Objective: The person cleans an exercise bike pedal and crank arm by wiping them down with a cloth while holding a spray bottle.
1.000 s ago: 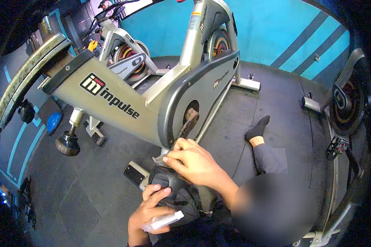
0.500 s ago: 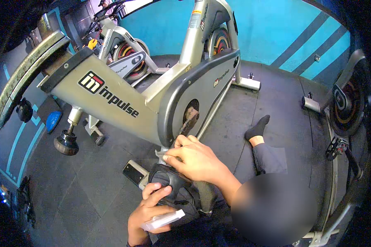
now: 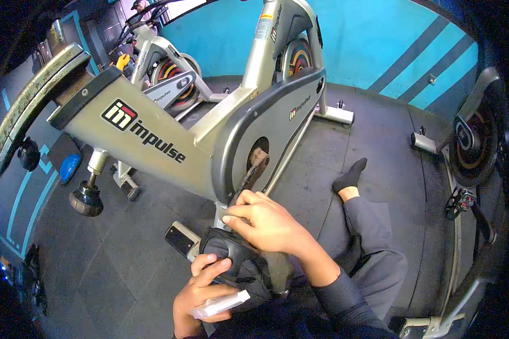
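Below the grey Impulse exercise bike (image 3: 152,130), my left hand (image 3: 206,291) has its fingers wrapped round a small white object (image 3: 220,304), with the upper fingertips against a black pedal (image 3: 223,248). My right hand (image 3: 266,220) is pinched closed at the lower end of the rusty crank (image 3: 256,169), above the pedal. What its fingertips hold is too small or hidden to make out. A black phone-like object (image 3: 181,238) lies beside the bike's foot, left of the pedal.
A second bike (image 3: 172,93) stands at the back left, and another (image 3: 472,141) at the right. A socked foot (image 3: 350,175) and bent leg rest on the dark floor (image 3: 316,147). Someone's yellow glove (image 3: 123,61) shows far back. Adjusting knobs hang at left.
The whole view has shifted slightly, with the bike now a little further left. The pale scrap seen at my right fingertips shows less. More of my right sleeve and leg is in view.
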A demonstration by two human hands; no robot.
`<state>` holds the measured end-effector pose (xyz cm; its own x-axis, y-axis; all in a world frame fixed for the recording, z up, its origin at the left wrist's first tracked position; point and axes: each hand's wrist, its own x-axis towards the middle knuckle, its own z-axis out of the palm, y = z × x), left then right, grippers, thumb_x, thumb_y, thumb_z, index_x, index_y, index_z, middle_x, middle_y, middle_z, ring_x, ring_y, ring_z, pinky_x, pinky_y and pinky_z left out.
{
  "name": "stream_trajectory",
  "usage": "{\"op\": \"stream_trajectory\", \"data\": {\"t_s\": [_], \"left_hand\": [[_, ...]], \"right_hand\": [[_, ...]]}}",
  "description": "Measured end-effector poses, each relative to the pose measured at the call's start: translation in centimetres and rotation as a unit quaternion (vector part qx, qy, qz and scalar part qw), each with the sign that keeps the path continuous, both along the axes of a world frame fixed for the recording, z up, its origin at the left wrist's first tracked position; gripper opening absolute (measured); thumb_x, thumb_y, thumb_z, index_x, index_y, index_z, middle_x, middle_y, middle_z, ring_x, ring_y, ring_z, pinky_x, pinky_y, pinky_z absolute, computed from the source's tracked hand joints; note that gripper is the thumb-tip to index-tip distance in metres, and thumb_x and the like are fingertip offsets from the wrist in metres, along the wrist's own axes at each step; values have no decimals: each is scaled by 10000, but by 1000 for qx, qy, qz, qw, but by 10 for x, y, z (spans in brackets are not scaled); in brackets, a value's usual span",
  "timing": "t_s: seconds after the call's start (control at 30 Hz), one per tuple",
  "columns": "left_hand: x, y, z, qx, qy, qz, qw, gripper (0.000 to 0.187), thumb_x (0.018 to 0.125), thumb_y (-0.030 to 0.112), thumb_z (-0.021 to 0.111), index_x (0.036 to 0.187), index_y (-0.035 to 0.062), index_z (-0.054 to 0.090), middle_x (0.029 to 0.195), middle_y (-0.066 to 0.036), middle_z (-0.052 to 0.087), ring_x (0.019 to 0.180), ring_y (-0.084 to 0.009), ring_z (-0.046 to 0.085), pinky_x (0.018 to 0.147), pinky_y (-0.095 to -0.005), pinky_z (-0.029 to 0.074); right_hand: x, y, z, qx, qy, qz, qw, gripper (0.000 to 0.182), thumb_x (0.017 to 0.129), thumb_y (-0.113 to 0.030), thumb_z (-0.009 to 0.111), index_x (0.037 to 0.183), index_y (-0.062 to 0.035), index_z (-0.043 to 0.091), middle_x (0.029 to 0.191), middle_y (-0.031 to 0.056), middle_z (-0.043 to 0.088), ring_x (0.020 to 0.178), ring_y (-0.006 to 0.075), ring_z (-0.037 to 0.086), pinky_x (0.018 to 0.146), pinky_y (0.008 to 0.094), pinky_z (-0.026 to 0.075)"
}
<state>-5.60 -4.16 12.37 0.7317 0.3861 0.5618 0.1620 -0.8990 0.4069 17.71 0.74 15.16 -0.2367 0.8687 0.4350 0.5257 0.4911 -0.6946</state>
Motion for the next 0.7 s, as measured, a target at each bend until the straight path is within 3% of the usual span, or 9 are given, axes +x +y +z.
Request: {"op": "stream_trajectory", "data": {"t_s": [0.17,0.23,0.43,0.7], "left_hand": [[-1,-2,-4,9,4,20,1000,377,619,414,766,868,132,753,1426,-133,421,1353,-330,227,1089,-420,189],[-1,-1,-4,17,6,20,1000,376,616,413,767,870,136,753,1428,-132,418,1354,-328,226,1090,-417,188],[-2,-1,-1,-21,-26,-5,999,382,619,414,770,885,140,751,1383,-132,471,1332,-304,291,1085,-400,207],[0,-1,4,-27,-27,-32,999,349,649,336,783,913,112,741,1371,-127,480,1315,-310,318,1065,-414,275]], "right_hand": [[2,2,1,-25,15,18,999,319,897,-321,525,914,-57,703,921,151,580,927,323,558,842,409,451],[2,-6,1,-1,25,-35,999,287,880,-298,551,860,-61,712,870,117,565,877,295,551,804,404,460],[6,-21,1,55,17,-53,997,253,854,-266,590,757,-58,695,833,90,535,823,273,533,736,393,464],[34,-51,6,7,-3,-39,999,184,853,-186,637,779,-20,673,903,99,543,845,273,539,759,357,434]]}}
